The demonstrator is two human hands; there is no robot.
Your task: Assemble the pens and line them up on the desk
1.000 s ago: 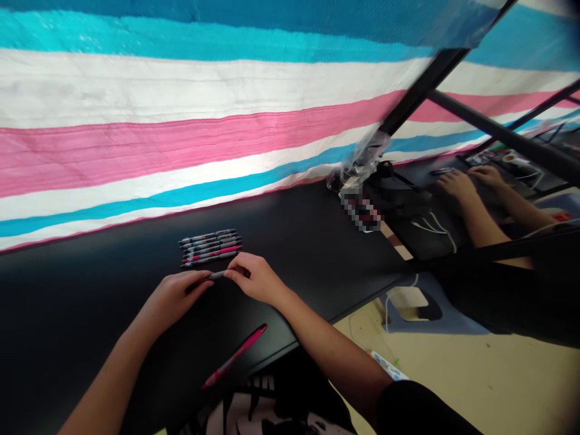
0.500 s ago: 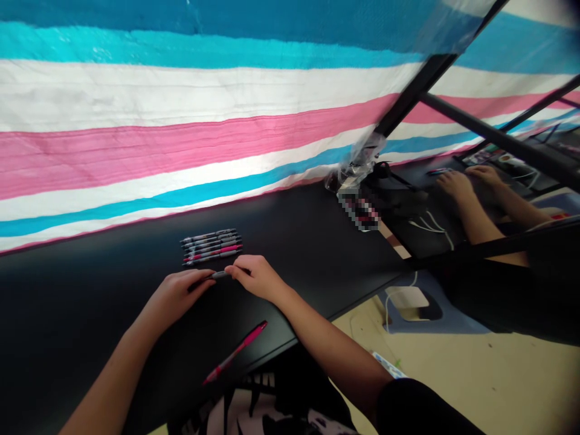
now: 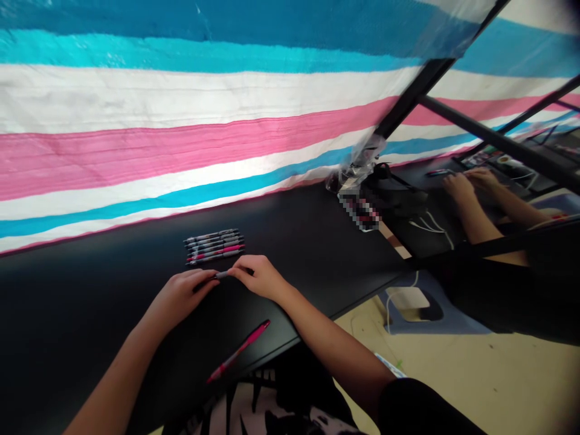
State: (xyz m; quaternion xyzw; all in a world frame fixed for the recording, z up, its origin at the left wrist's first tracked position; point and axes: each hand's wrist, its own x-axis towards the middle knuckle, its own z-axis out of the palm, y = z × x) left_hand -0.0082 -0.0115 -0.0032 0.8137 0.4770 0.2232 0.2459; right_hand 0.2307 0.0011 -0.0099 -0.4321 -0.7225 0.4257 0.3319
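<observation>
A grey pen (image 3: 222,275) lies lengthwise between my hands, just above the black table (image 3: 290,241). My left hand (image 3: 185,294) pinches its left end, and my right hand (image 3: 256,276) pinches the right end. Fingers cover both ends of the pen. Right behind them, several pens (image 3: 214,246) lie side by side in a row, mostly grey and black, one with a pink barrel. Nearer to me, a pink pen (image 3: 239,351) rests at a slant close to the table's front edge.
A striped plastic sheet (image 3: 181,121) hangs behind the table. Clear plastic wrapping (image 3: 362,160) and a black bag (image 3: 396,190) sit at the right end, by a slanted black frame bar (image 3: 414,96). Beyond it, another person's hands (image 3: 471,181) work above a table. A blue-grey stool (image 3: 446,314) stands below.
Both my hands keep their pinch on the grey pen, with hardly any movement. The whole view has shifted slightly. At the right, the other person's hands have come closer together.
</observation>
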